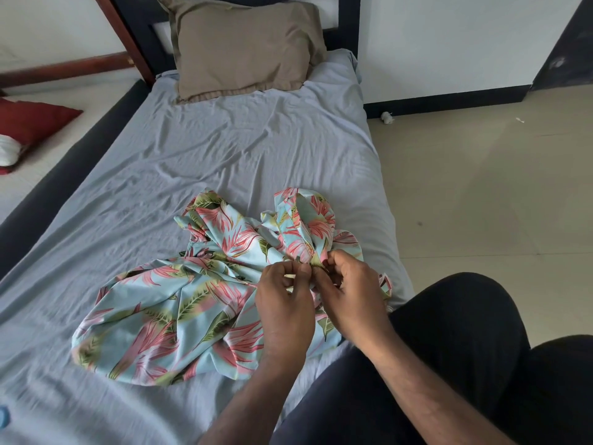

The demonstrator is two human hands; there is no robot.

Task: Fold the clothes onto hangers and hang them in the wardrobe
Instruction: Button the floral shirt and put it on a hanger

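Note:
A light-blue floral garment [179,303] with pink and green leaves lies crumpled on the bed near its right edge. My left hand [284,303] and my right hand [348,290] meet over its right part. Both pinch the fabric between fingertips and thumbs at one spot, where a raised fold of the garment stands up behind them. What exactly sits between the fingers is too small to make out. No hanger and no wardrobe are in view.
The bed [224,149] has a grey-blue sheet and a tan pillow [244,46] at its head. Tiled floor [481,187] lies to the right. A red cushion [32,120] sits on the floor at left. My dark-trousered knees [465,348] fill the lower right.

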